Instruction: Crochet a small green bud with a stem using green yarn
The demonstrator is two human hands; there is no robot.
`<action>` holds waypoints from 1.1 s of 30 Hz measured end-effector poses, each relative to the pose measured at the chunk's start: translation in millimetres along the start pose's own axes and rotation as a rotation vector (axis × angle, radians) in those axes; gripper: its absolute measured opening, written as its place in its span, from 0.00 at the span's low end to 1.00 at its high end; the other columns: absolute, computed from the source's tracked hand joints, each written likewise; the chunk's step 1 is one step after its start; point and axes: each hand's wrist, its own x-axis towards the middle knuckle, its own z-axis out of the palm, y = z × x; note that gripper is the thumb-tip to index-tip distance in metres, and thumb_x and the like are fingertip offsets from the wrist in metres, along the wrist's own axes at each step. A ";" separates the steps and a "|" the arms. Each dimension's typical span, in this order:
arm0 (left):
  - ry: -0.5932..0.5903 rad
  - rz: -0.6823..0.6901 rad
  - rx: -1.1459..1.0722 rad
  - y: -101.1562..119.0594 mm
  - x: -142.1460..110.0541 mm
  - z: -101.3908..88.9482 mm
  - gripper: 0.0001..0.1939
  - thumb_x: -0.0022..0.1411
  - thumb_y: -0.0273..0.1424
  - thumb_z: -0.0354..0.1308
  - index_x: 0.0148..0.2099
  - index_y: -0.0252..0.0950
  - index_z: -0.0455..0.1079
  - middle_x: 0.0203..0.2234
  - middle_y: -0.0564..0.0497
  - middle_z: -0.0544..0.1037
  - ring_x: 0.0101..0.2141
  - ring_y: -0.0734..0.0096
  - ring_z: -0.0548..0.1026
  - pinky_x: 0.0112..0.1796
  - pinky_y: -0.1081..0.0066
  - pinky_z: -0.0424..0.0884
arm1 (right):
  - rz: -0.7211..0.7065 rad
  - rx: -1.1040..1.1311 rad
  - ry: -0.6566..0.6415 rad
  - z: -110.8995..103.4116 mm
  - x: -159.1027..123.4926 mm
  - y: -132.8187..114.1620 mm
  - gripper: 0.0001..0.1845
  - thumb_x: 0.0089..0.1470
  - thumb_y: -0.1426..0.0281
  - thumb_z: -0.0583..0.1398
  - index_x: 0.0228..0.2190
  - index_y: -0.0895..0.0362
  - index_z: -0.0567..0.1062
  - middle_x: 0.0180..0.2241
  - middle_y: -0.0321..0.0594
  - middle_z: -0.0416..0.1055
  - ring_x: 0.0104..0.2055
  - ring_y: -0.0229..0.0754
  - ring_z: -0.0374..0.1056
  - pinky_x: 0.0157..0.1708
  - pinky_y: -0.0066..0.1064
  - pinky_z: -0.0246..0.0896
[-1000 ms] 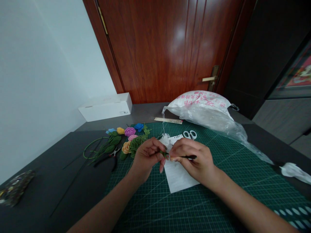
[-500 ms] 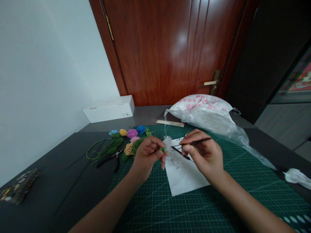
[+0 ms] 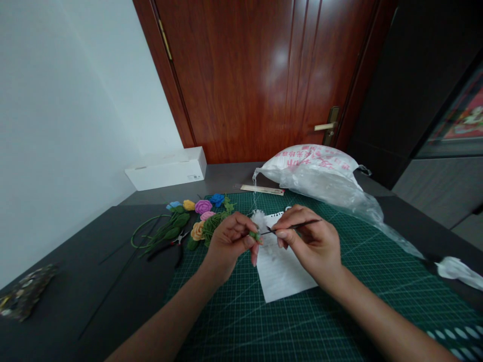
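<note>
My left hand [image 3: 228, 246] pinches a small green crocheted piece [image 3: 255, 236], with a tuft of white fluff [image 3: 258, 218] just above it. My right hand [image 3: 309, 241] grips a slim black pointed tool [image 3: 298, 225] between fingers and thumb. The tool's tip touches or nearly touches the green piece. Below both hands lies a white sheet of paper [image 3: 281, 274] on a green cutting mat [image 3: 377, 296]. A thin white thread [image 3: 254, 196] rises from the fluff toward the plastic bag.
Crocheted flowers [image 3: 204, 207] and pliers [image 3: 169, 249] lie left of my hands on a dark table [image 3: 94, 261]. Behind the mat are a ruler [image 3: 262, 189], a white plastic bag [image 3: 309, 173] and a white box [image 3: 166, 171]. A wooden door [image 3: 260, 75] closes the far side.
My right hand has come down and left from its raised position, bringing the tool's tip back to the green piece. My left hand has barely moved.
</note>
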 end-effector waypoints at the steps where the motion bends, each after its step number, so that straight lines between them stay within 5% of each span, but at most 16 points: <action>1: 0.004 -0.004 -0.004 -0.8 -0.5 0.2 0.08 0.60 0.25 0.69 0.40 0.34 0.73 0.27 0.52 0.81 0.20 0.75 0.76 0.19 0.78 0.75 | -0.037 -0.026 -0.009 0.2 0.1 -0.3 0.04 0.61 0.73 0.65 0.32 0.53 0.78 0.26 0.38 0.77 0.28 0.42 0.73 0.28 0.35 0.70; 8: 0.005 -0.004 -0.029 -1.3 -2.3 0.7 0.07 0.59 0.23 0.69 0.38 0.34 0.73 0.24 0.56 0.78 0.18 0.78 0.75 0.16 0.81 0.73 | -0.231 -0.066 -0.174 2.0 -1.2 4.4 0.05 0.62 0.77 0.63 0.37 0.55 0.78 0.30 0.39 0.79 0.34 0.42 0.76 0.34 0.34 0.74; 14: -0.004 0.020 0.015 1.4 0.5 -0.2 0.07 0.62 0.24 0.67 0.40 0.35 0.72 0.28 0.52 0.83 0.19 0.76 0.76 0.18 0.79 0.74 | 0.001 0.036 0.047 -7.1 0.4 5.6 0.05 0.60 0.75 0.65 0.38 0.54 0.77 0.33 0.39 0.74 0.34 0.40 0.73 0.32 0.33 0.71; 21: -0.010 0.043 0.005 2.4 0.6 0.2 0.07 0.62 0.24 0.67 0.40 0.34 0.71 0.29 0.51 0.83 0.20 0.76 0.76 0.18 0.78 0.74 | 0.247 0.164 0.050 -1.4 -3.9 12.3 0.01 0.62 0.71 0.64 0.37 0.53 0.75 0.31 0.34 0.72 0.25 0.34 0.71 0.24 0.27 0.67; 33: -0.007 0.030 0.010 1.8 0.9 -0.1 0.07 0.61 0.24 0.67 0.40 0.34 0.71 0.29 0.51 0.82 0.20 0.75 0.76 0.18 0.78 0.74 | 0.299 0.213 0.096 2.2 -5.5 8.9 0.04 0.62 0.70 0.65 0.34 0.53 0.74 0.26 0.30 0.71 0.21 0.32 0.67 0.20 0.26 0.61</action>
